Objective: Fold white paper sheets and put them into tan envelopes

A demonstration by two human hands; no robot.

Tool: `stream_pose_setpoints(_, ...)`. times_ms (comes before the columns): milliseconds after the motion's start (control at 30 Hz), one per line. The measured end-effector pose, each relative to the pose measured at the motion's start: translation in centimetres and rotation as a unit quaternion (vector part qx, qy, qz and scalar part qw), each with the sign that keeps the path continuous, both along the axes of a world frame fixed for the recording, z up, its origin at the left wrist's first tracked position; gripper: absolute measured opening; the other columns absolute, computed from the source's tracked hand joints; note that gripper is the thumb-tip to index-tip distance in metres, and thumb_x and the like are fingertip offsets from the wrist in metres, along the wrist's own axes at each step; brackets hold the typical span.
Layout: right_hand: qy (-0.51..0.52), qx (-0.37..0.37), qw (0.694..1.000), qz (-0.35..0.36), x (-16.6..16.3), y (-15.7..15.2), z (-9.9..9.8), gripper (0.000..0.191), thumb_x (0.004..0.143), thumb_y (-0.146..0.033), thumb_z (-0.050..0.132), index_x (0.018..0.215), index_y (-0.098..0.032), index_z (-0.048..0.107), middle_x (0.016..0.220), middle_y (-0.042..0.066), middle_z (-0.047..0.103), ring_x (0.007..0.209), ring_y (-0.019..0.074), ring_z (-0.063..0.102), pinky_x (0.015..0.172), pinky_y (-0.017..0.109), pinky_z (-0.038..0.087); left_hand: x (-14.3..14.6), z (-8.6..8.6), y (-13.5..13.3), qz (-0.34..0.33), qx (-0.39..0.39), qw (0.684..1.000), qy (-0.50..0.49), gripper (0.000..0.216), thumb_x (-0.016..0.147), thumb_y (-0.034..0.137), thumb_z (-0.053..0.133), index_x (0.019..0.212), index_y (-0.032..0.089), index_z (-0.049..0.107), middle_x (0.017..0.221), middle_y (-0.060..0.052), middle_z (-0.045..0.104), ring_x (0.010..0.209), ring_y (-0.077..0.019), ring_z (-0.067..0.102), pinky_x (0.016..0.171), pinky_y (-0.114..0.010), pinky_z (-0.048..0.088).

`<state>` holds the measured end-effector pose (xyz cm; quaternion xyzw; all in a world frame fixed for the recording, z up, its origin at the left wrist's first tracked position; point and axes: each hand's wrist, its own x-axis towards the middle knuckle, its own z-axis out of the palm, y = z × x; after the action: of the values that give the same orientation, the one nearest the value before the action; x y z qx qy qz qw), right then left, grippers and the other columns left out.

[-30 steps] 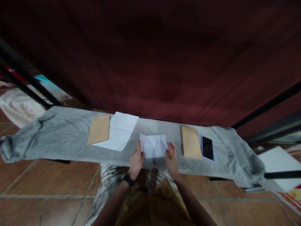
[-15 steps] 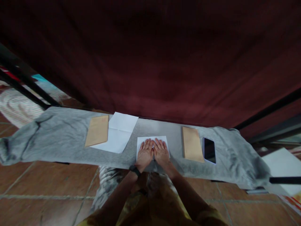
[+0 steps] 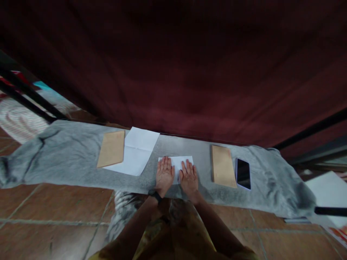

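A folded white sheet of paper (image 3: 177, 162) lies on the grey cloth (image 3: 67, 159) that covers a narrow table. My left hand (image 3: 164, 175) presses flat on the paper's left part, fingers stretched out. My right hand (image 3: 188, 177) lies flat on its right part, fingers also straight. A small gap separates the two hands. Both hands hold nothing. A dark band sits on my left wrist.
A brown envelope (image 3: 111, 148) lies partly over an unfolded white sheet (image 3: 138, 151) to the left. Another brown envelope (image 3: 223, 166) and a dark phone (image 3: 243, 173) lie to the right. A dark red curtain (image 3: 173, 72) hangs behind. Tiled floor (image 3: 54, 216) is below.
A second ago my hands held the paper by its side edges, raised. They then laid it down and pressed flat on it, and now have slid slightly apart.
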<state>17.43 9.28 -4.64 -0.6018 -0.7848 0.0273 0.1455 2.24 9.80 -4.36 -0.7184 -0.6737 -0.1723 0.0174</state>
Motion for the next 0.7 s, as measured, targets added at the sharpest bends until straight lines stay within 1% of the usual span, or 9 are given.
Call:
stream_pose_setpoints(67, -0.002, -0.006, 1.0, 0.0, 0.0, 0.0, 0.1, 0.05, 0.103, -0.028, 0.032, 0.152, -0.02, 0.037, 0.161, 0.011, 0.027, 0.149, 0.0254, 0.025, 0.118, 0.05, 0.021, 1.0, 0.2, 0.2, -0.057, -0.014, 0.998, 0.0, 0.054, 0.1, 0.028, 0.029, 0.15, 0.012, 0.036, 0.157, -0.011, 0.038, 0.149, -0.0236, 0.026, 0.121, -0.047, 0.024)
stream_pose_setpoints(133, -0.002, -0.01, 1.0, -0.004, 0.1, -0.1, 0.2, 0.049, 0.103, -0.029, 0.031, 0.152, -0.02, 0.037, 0.162, 0.01, 0.026, 0.149, 0.0248, 0.024, 0.118, 0.05, 0.022, 1.6, 0.3, 0.4, -0.092, -0.027, 0.995, 0.003, 0.052, 0.1, 0.028, 0.028, 0.15, 0.014, 0.037, 0.156, -0.009, 0.04, 0.148, -0.0222, 0.028, 0.121, -0.046, 0.025)
stream_pose_setpoints(233, 0.006, -0.008, 1.0, -0.004, 0.3, -0.1, 0.3, 0.049, 0.103, -0.028, 0.03, 0.151, -0.021, 0.038, 0.161, 0.01, 0.029, 0.148, 0.0235, 0.026, 0.118, 0.05, 0.022, 1.5, 0.3, 0.3, -0.083, -0.026, 0.996, 0.008, 0.054, 0.101, 0.032, 0.028, 0.149, 0.011, 0.039, 0.155, -0.012, 0.041, 0.148, -0.023, 0.03, 0.122, -0.046, 0.024)
stream_pose_setpoints(333, 0.026, 0.011, 1.0, 0.004, 0.0, 0.5, 0.4, 0.049, 0.103, -0.026, 0.03, 0.149, -0.016, 0.042, 0.157, 0.013, 0.036, 0.146, 0.0239, 0.031, 0.118, 0.049, 0.023, 0.7, 0.2, 0.2, -0.072, -0.024, 0.997, 0.015, 0.055, 0.1, 0.031, 0.028, 0.149, 0.009, 0.038, 0.156, -0.013, 0.039, 0.147, -0.023, 0.03, 0.122, -0.045, 0.024)
stream_pose_setpoints(400, 0.036, 0.017, 0.999, 0.032, -0.7, 1.2, 0.5, 0.049, 0.103, -0.026, 0.029, 0.148, -0.013, 0.044, 0.154, 0.013, 0.041, 0.144, 0.0236, 0.035, 0.119, 0.047, 0.024, 0.3, 0.1, 0.1, -0.073, -0.031, 0.997, 0.022, 0.055, 0.098, 0.027, 0.03, 0.15, 0.01, 0.037, 0.156, -0.013, 0.039, 0.148, -0.023, 0.028, 0.122, -0.046, 0.023)
stream_pose_setpoints(467, 0.034, 0.01, 0.997, 0.068, -1.4, 2.1, 0.6, 0.049, 0.104, -0.026, 0.027, 0.147, -0.013, 0.045, 0.152, 0.011, 0.044, 0.143, 0.0218, 0.037, 0.12, 0.043, 0.022, 0.1, 0.1, 0.1, -0.082, -0.042, 0.995, 0.031, 0.057, 0.095, 0.022, 0.032, 0.151, 0.011, 0.036, 0.156, -0.013, 0.039, 0.149, -0.0234, 0.027, 0.122, -0.047, 0.021)
stream_pose_setpoints(567, 0.025, 0.0, 0.995, 0.093, -2.2, 3.1, 0.5, 0.049, 0.105, -0.028, 0.026, 0.149, -0.016, 0.042, 0.153, 0.008, 0.043, 0.144, 0.0198, 0.036, 0.121, 0.042, 0.02, 0.1, 0.2, 0.2, -0.094, -0.052, 0.993, 0.043, 0.06, 0.093, 0.02, 0.035, 0.152, 0.011, 0.033, 0.157, -0.012, 0.038, 0.149, -0.0239, 0.025, 0.123, -0.047, 0.02)
stream_pose_setpoints(700, 0.018, 0.015, 0.996, 0.089, -1.9, 3.4, -0.2, 0.05, 0.105, -0.031, 0.027, 0.151, -0.016, 0.038, 0.155, 0.008, 0.04, 0.145, 0.0211, 0.033, 0.12, 0.044, 0.02, 0.0, 0.3, 0.3, -0.103, -0.048, 0.992, 0.047, 0.059, 0.094, 0.02, 0.032, 0.153, 0.012, 0.032, 0.158, -0.011, 0.037, 0.149, -0.0234, 0.026, 0.123, -0.047, 0.019)
